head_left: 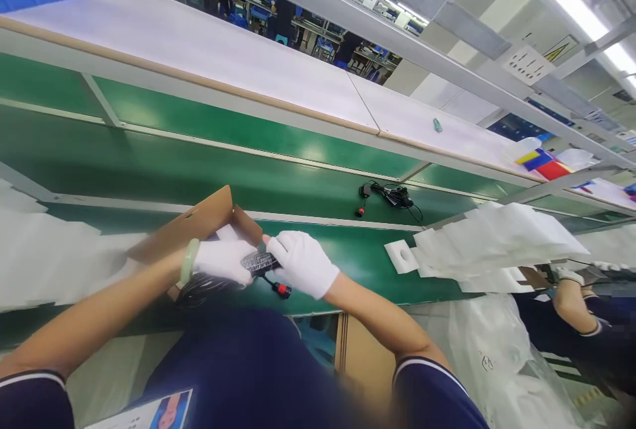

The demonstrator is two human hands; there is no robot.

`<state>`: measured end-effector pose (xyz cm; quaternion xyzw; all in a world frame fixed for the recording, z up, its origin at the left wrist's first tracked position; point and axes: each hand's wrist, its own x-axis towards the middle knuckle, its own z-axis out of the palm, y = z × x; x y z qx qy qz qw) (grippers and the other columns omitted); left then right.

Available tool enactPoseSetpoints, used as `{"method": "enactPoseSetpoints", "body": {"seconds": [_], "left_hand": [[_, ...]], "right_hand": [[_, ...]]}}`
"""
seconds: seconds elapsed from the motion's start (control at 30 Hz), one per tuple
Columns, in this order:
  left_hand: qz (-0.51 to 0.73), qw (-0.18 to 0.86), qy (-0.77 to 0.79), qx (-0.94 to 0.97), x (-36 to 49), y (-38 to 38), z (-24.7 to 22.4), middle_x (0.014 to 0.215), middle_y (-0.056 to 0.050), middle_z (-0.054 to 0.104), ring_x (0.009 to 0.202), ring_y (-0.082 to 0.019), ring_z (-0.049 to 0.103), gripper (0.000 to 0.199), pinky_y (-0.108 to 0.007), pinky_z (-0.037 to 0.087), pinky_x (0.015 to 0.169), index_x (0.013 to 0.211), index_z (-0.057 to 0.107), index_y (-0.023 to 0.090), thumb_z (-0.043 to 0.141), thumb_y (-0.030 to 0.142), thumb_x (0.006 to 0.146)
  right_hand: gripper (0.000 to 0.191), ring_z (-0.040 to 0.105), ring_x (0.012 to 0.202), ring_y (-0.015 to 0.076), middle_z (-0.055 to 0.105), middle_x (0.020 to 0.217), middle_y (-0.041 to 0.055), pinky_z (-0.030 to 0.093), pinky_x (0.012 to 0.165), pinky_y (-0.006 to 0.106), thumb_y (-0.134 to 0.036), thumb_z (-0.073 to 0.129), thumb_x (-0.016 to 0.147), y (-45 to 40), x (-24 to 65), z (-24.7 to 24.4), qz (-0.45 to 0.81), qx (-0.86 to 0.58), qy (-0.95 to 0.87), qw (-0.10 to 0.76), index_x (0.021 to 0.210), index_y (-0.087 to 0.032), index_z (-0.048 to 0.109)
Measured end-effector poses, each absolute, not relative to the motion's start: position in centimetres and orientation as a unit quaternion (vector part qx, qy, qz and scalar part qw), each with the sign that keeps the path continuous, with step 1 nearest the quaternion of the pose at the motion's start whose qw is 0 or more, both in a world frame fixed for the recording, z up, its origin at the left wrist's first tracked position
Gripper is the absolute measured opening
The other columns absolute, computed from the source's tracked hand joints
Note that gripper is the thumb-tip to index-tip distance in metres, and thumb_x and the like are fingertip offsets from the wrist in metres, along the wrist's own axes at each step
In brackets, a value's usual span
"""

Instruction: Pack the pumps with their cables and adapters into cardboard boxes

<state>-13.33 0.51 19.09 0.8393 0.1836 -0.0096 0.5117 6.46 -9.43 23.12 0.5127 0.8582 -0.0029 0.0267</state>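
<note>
Gripping black device (260,262): left fingers (242,274), right fingers (281,251) | its ends hidden | cables (197,290) below left wrist indistinct

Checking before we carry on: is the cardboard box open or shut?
Open: the cardboard box has raised panels beyond the left hand, with white material showing between them.
</note>
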Motion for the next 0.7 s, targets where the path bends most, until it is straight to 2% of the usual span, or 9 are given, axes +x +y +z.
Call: {"method": "enactPoseSetpoints", "body": {"seconds": [0.07,0.13,0.27,0.33,0.4,0.5,0.6,0.7], "left_hand": [[-0.005,0.500,0.221,0.837,-14.7,0.3,19.0,0.072,0.001,0.061,0.064,-0.018,0.056,0.026,-0.024,0.041,0.056,0.084,0.063,0.019,0.061,0.035,0.064],[0.022,0.490,0.256,0.833,-16.4,-0.1,18.4,0.076,0.001,0.064,0.067,-0.018,0.059,0.035,-0.023,0.043,0.060,0.095,0.064,0.020,0.063,0.037,0.065],[0.088,0.517,0.277,0.805,-18.4,-1.3,16.3,0.078,0.000,0.067,0.075,-0.021,0.062,0.038,-0.025,0.047,0.066,0.097,0.066,0.020,0.067,0.038,0.064],[0.132,0.558,0.278,0.771,-18.2,-2.0,15.3,0.083,-0.001,0.068,0.079,-0.023,0.063,0.038,-0.028,0.049,0.071,0.098,0.066,0.019,0.067,0.038,0.065],[0.198,0.598,0.290,0.720,-17.5,-2.7,14.3,0.091,-0.004,0.069,0.085,-0.025,0.063,0.039,-0.032,0.050,0.077,0.100,0.065,0.017,0.068,0.038,0.067],[0.331,0.656,0.311,0.603,-15.5,-4.1,12.9,0.100,-0.009,0.068,0.094,-0.027,0.063,0.044,-0.039,0.050,0.087,0.101,0.062,0.013,0.071,0.039,0.066],[0.469,0.708,0.312,0.425,-12.8,-6.0,11.7,0.107,-0.011,0.066,0.101,-0.029,0.062,0.052,-0.042,0.049,0.092,0.110,0.058,0.014,0.067,0.045,0.069],[0.546,0.710,0.330,0.299,-10.7,-7.5,10.9,0.115,-0.009,0.064,0.110,-0.028,0.059,0.050,-0.043,0.048,0.096,0.115,0.056,0.019,0.056,0.051,0.076]], "right_hand": [[0.026,0.059,0.082,0.0229,0.063,0.092,0.0092,0.041,0.068,0.032,-0.034,0.052,0.086,-8.2,6.9,22.2,-0.017,0.539,0.837,0.091,0.106,-0.019,0.060],[0.025,0.059,0.071,0.0197,0.063,0.085,0.0063,0.036,0.060,0.028,-0.041,0.051,0.086,-7.6,7.5,21.8,-0.027,0.561,0.819,0.116,0.096,-0.021,0.062],[0.020,0.056,0.063,0.0157,0.063,0.079,0.0037,0.028,0.055,0.025,-0.038,0.053,0.083,-7.6,7.9,22.8,-0.062,0.552,0.824,0.115,0.085,-0.020,0.062],[0.019,0.055,0.063,0.0145,0.063,0.076,0.0033,0.027,0.055,0.025,-0.036,0.053,0.082,-7.6,7.5,23.4,-0.087,0.567,0.814,0.086,0.079,-0.019,0.062],[0.020,0.054,0.063,0.0136,0.062,0.071,0.0021,0.028,0.056,0.024,-0.036,0.055,0.080,-7.6,6.8,23.5,-0.129,0.606,0.784,0.027,0.072,-0.018,0.060],[0.020,0.054,0.064,0.0135,0.061,0.066,0.0004,0.034,0.056,0.023,-0.036,0.058,0.075,-7.6,5.1,22.5,-0.249,0.667,0.692,-0.119,0.066,-0.017,0.057],[0.018,0.059,0.071,0.0162,0.066,0.074,0.0024,0.044,0.064,0.025,-0.034,0.058,0.073,-7.6,2.9,20.7,-0.367,0.663,0.585,-0.289,0.075,-0.017,0.063],[0.025,0.062,0.080,0.0198,0.069,0.086,0.0056,0.049,0.076,0.031,-0.036,0.060,0.071,-7.4,1.7,18.9,-0.413,0.628,0.526,-0.397,0.085,-0.017,0.066]]}}
